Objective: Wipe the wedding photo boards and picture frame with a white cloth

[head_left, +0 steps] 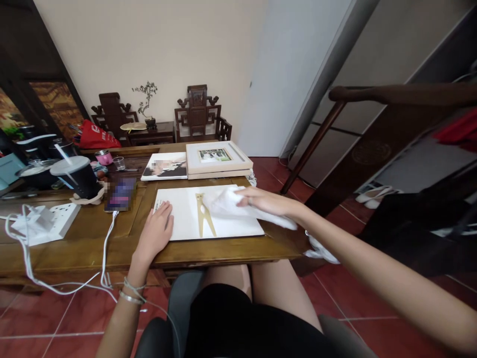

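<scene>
A flat white panel (182, 214), perhaps a book or album cover, lies on the wooden table in front of me. Printed or set on it is a gold shape (203, 219) with a small cat-like head and two long legs. My left hand (160, 226) rests on the panel's left edge, fingers stretched out and nothing held. In my right hand (259, 199) is a bunched white cloth (223, 199), which spreads over the panel's right half and hangs past its right side. The cloth and hand are a little blurred and cover part of the panel.
Behind the panel lie a photo book (166, 171) and stacked frames (219, 171). To the left are a charging phone (121, 195), a black cup (78, 176) with a straw, and a power strip (65, 221) with trailing cables. A wooden chair (324, 144) stands at the right.
</scene>
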`<state>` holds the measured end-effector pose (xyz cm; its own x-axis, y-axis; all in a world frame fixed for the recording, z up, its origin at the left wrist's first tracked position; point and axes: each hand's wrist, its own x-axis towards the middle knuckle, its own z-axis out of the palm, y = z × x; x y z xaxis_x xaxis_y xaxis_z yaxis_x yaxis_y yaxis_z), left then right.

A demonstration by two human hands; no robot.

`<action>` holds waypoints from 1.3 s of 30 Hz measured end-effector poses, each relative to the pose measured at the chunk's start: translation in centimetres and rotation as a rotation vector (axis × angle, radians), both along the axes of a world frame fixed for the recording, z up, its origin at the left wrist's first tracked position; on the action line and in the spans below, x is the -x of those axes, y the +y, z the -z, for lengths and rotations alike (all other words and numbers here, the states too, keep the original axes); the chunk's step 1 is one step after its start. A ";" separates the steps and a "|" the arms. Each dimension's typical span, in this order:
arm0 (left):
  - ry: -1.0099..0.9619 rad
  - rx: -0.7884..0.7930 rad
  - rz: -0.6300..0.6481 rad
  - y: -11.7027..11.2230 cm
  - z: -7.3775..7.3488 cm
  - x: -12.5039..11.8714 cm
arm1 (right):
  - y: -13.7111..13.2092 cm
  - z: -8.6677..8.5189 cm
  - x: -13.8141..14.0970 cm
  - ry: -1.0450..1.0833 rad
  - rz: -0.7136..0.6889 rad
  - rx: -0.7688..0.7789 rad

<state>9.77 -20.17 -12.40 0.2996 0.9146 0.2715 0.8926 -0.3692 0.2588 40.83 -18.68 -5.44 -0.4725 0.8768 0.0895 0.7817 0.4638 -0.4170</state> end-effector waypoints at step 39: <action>-0.027 0.019 0.002 0.0 0.1 -0.1 | 0.2 3.7 10.9 -0.219 -0.138 -0.205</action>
